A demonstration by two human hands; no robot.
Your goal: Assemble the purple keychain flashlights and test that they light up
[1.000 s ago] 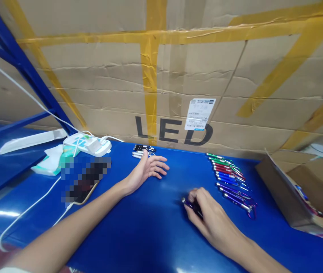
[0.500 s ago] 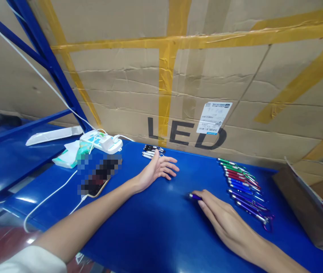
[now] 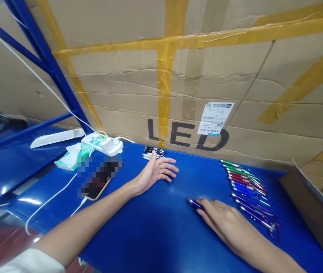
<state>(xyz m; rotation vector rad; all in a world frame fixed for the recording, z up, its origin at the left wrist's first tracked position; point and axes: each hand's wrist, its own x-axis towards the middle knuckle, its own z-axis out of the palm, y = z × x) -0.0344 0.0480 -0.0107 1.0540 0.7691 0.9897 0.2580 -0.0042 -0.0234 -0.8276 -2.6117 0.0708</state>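
My right hand (image 3: pixel 221 218) is closed around a slim purple pen-shaped keychain (image 3: pixel 194 204), its silver end poking out past the fingers just above the blue table (image 3: pixel 138 231). The rest of it is hidden by the hand. My left hand (image 3: pixel 159 170) is open, palm turned sideways with fingers apart and nothing in it. Just behind its thumb lie black keychains (image 3: pixel 150 149) and silver ones (image 3: pixel 147 156), partly covered. To the right, a row of similar keychains with carabiner clips runs from green (image 3: pixel 229 163) through red (image 3: pixel 237 177) and blue (image 3: pixel 245 188) to purple (image 3: pixel 256 216).
A large taped cardboard box (image 3: pixel 115 91) marked LED walls off the table's back. An open carton (image 3: pixel 306 204) stands at the right. On the left are a phone (image 3: pixel 101 178) on a cable, a power strip (image 3: pixel 101 143), a tissue pack (image 3: pixel 68 159) and a blue metal frame (image 3: pixel 61 87).
My right hand has dipped slightly toward me, still gripping the purple keychain. My left hand stays open in nearly the same place. The view has shifted a little.
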